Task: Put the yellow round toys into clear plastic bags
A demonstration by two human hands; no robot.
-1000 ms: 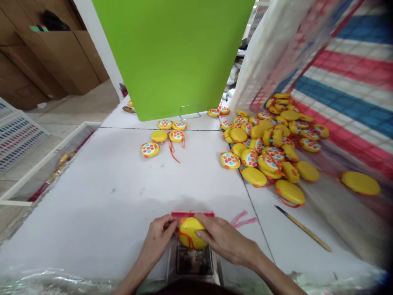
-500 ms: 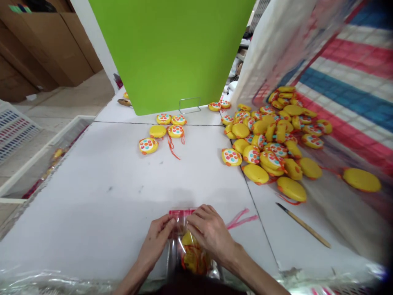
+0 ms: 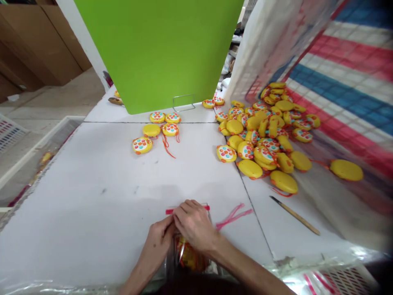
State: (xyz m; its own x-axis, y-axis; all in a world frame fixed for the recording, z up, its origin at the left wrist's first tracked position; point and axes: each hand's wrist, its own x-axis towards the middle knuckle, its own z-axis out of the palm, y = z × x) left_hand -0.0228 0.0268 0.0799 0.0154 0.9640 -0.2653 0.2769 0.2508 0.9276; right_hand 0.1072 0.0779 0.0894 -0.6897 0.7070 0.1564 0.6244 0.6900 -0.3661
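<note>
At the far left, a white crate stands beside the white worktop, with a few yellow pieces dimly visible inside. Further in, a small group of yellow toys lies near the foot of an upright green board, one trailing an orange cord.

At the near edge, the left hand pinches the left side of a clear bag with a red strip along its top; its grip is closed on the plastic. Inside the bag sits a yellow toy with orange cord, partly hidden by the fingers. The right hand lies over the bag's top, fingers curled down and pressing on the red strip, so its grip is closed on the bag too.

Just right of the hands, loose pink strips lie on the worktop. Beyond them rests a thin brush, and behind it a large heap of yellow toys spills from a striped woven sack.
</note>
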